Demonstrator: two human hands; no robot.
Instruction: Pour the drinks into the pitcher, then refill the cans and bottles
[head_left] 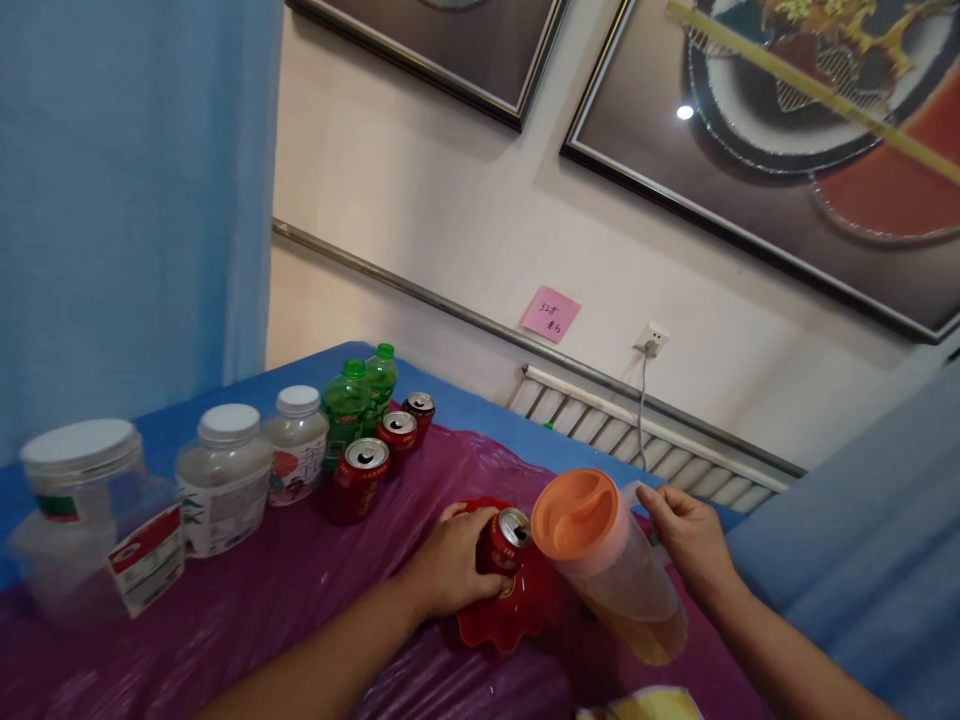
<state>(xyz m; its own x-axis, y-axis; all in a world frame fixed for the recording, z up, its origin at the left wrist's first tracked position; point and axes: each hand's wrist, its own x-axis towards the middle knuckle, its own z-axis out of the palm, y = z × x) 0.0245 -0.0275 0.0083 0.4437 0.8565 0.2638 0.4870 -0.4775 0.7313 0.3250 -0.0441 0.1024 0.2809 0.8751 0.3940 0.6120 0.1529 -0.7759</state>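
Note:
My left hand point(454, 562) is wrapped round an opened red soda can point(501, 548), which is upright over a red scalloped dish point(517, 620). In my right hand point(686, 535) is the handle of a clear plastic pitcher point(630, 590) with an orange lid point(581, 515). The pitcher tilts toward the can, and a yellowish liquid point(649, 635) lies in its lower part. Its lid is close beside the can's top; I cannot make out any stream between them. My left fingers partly hide the can's side.
Opened cans point(364, 480) stand left of the dish, with green bottles point(346, 405) behind. White-lidded clear jars point(225, 480) line the table's left. Purple plastic sheeting point(300, 590) covers the blue table point(480, 400). A yellow item point(645, 705) lies at the front edge. A radiator point(600, 425) is behind.

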